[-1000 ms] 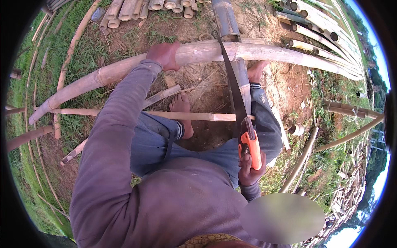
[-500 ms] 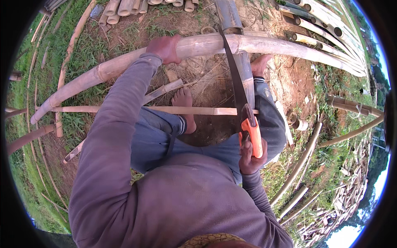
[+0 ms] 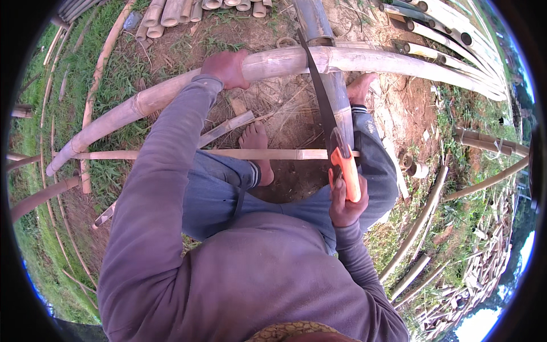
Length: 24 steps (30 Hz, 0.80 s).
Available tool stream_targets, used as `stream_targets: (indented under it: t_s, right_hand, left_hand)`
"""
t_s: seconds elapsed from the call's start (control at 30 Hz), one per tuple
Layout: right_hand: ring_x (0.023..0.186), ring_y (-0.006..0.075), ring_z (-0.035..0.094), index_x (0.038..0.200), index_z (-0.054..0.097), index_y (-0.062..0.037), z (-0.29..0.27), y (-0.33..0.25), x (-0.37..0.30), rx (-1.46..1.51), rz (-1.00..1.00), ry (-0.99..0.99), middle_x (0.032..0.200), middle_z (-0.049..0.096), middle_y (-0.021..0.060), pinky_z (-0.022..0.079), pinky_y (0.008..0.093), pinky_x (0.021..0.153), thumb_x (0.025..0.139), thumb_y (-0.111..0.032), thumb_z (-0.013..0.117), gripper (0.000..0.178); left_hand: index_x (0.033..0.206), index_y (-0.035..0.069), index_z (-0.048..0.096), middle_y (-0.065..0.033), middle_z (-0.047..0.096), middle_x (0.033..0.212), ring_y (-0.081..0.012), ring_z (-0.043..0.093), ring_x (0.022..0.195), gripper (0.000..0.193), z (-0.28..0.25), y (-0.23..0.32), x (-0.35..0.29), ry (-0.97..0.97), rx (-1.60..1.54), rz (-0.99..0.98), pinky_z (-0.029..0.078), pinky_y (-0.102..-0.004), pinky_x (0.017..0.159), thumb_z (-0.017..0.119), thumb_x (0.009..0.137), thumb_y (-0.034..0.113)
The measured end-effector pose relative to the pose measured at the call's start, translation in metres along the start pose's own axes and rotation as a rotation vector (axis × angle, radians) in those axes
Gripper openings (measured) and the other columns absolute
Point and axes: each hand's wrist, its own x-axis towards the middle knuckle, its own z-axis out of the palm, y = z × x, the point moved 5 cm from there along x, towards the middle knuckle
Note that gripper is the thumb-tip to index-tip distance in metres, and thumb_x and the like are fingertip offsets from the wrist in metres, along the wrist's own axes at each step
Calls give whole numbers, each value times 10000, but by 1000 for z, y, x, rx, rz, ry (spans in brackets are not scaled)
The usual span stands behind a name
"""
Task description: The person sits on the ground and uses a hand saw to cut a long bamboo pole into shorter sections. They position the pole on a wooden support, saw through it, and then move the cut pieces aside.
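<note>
A long pale bamboo pole [image 3: 273, 62] lies crosswise in front of me, over a thicker grey bamboo post [image 3: 340, 101] that runs away from me. My left hand [image 3: 225, 68] is wrapped round the pole, left of the post. In my right hand [image 3: 348, 204], closed round its orange handle, is a hand saw [image 3: 322, 101]. The dark blade slants up and away, its far part at the pole just left of a node and above the post. How deep the teeth sit in the bamboo I cannot tell.
A thin bamboo rail [image 3: 268, 154] crosses in front of my knees. Cut bamboo lengths [image 3: 171, 12] lie at the far left, and long poles [image 3: 439, 37] are stacked at the far right. A heap of split pieces [image 3: 473, 279] covers the ground at the near right. My bare feet flank the post.
My right hand and the saw have moved a little away from me, the blade sliding forward across the pole. My left hand keeps its hold on the pole.
</note>
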Motion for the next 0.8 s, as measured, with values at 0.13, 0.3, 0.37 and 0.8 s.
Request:
stream_targets:
  t_s: [0.13,0.3,0.37,0.8]
  right_hand:
    - [945,197,730,1224,577,111,-19,5,-36,29,-16,38,1088,738,195,634,378,924,1072,-138,670,306]
    - [711,169,653,1182,673,34,71,16,172,-87,-75,91,873,735,154,539,365,666,1019,-169,766,276]
    - [735,163,668,1181,676,33,77,16,178,-49,-83,94,863,728,149,547,355,682,1014,-178,775,287]
    - [640,262,651,1087,671,30,64,15,157,-85,-21,108,755,676,184,521,407,636,1002,-165,769,234]
  left_hand:
    - [1314,180,670,-157,788,1104,-381,767,1035,709,-3,8,-1,2,14,-6,610,-512,908,883,678,413]
    - [1386,148,629,-149,790,1130,-355,772,1029,772,-5,25,1,54,21,64,615,-497,937,899,717,424]
    - [1397,149,627,-150,788,1138,-349,771,1042,784,-17,22,0,41,60,48,613,-490,939,896,718,436]
    - [1438,170,618,-126,795,1087,-337,772,1016,807,-5,24,5,34,43,78,607,-474,940,874,728,454]
